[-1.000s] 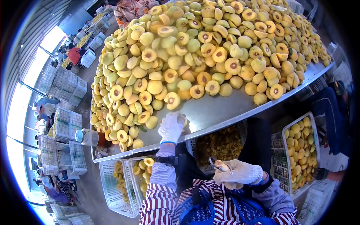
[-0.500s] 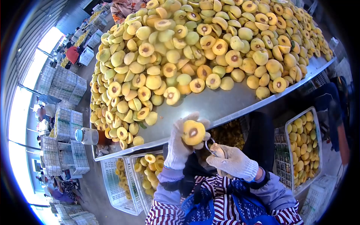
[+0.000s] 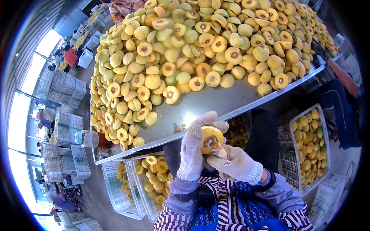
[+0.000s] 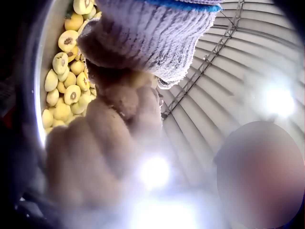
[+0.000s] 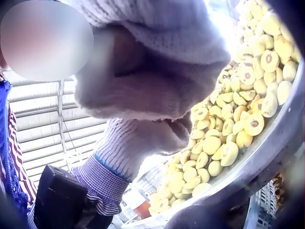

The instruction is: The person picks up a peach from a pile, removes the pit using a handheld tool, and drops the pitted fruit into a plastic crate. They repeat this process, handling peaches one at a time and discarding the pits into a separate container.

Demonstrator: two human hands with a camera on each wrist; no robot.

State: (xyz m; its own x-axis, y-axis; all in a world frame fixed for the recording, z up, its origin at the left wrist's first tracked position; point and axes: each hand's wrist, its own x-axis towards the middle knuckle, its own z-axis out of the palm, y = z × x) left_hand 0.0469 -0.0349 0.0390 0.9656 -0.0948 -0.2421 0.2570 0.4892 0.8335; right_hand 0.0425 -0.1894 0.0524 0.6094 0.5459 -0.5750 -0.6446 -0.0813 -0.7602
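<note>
Left hand (image 3: 194,148): gloved, grip curled round halved fruit (image 3: 210,139), cut face up, above near edge of metal table (image 3: 227,101). Right hand (image 3: 239,163): gloved, grip closed on looped metal tool (image 3: 216,148), loop at fruit's cut face. Piled fruit halves (image 3: 152,81) on table beyond hands.

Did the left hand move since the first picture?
Yes. Judged against the edge of the metal table, the left hand came back toward the right hand.

A blue-capped bottle (image 3: 89,139) sits at lower left, stacked crates (image 3: 67,90) stand at left, and a red-clad person (image 3: 71,57) is at upper left.
</note>
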